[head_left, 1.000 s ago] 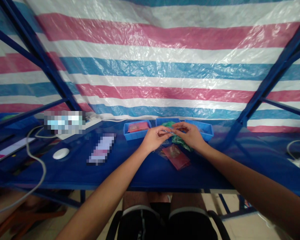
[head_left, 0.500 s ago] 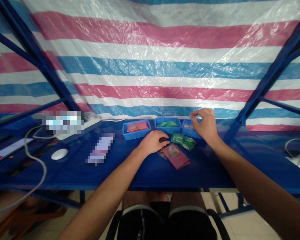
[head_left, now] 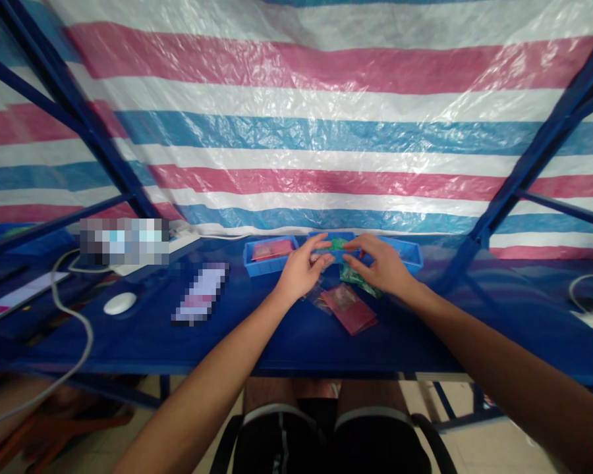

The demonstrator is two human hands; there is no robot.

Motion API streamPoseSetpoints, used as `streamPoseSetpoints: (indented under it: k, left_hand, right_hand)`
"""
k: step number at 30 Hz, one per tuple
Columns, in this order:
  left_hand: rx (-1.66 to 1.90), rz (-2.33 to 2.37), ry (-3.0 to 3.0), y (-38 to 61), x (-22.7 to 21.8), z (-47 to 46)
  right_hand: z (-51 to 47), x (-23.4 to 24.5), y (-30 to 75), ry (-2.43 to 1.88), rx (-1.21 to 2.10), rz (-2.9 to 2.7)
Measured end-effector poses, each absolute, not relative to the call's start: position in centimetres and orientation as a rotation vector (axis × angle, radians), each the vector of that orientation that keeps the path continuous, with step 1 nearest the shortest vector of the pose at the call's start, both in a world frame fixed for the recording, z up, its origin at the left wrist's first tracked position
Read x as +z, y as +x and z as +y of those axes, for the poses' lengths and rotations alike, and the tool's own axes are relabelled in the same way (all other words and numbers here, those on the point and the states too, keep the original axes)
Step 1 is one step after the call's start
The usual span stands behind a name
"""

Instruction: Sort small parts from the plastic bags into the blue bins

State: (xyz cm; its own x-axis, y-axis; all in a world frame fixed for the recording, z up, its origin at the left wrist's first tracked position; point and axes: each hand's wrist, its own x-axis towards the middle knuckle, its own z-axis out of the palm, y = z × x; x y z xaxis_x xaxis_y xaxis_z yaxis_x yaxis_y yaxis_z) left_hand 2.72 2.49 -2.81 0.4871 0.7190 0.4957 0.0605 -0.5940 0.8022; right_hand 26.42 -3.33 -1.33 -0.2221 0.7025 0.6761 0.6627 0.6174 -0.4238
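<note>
My left hand (head_left: 301, 266) hovers over the middle of the blue table, its thumb and fingers apart. Close under its thumb a shiny clear packet (head_left: 317, 296) lies on the tabletop, partly covered. Facing it, my right hand (head_left: 381, 263) has its fingertips spread, above the green packets (head_left: 356, 279), which it partly hides. Red packets (head_left: 350, 309) lie in a small stack just in front of both hands. Behind the hands stands a blue bin with green packets (head_left: 338, 243). To its right, another blue bin (head_left: 409, 254) is half hidden by my right hand.
At the left of the hands is a blue bin (head_left: 271, 264) holding red packets. A phone (head_left: 201, 294), a white mouse (head_left: 120, 303) and a white cable (head_left: 82, 322) lie further left. Blue metal posts (head_left: 528, 148) and a striped plastic sheet (head_left: 326, 131) rise behind the table.
My right hand has come left and down from the right-hand bin to face my left hand. My left hand has lifted slightly, and its fingers have spread.
</note>
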Motion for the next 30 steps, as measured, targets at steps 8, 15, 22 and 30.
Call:
streamPoseSetpoints:
  k: [8,15,22,30]
  left_hand:
    - [1.009,0.490,1.898,3.2,-2.2,1.7]
    - [0.955,0.408,1.780,3.5,-3.4,2.1]
    - [1.121,0.567,1.813,3.6,-3.5,2.7]
    - [1.163,0.585,1.803,3.6,-3.1,2.6]
  right_hand:
    - [-2.7,-2.7,24.5,-1.025,0.637,-1.775]
    - [-2.4,-2.6,25.0,-0.989,0.824,-1.610]
    - [-2.2,-3.1,24.8,-0.971,0.830,-1.566]
    - [-2.0,-3.8,24.5,-0.994,0.849,-1.608]
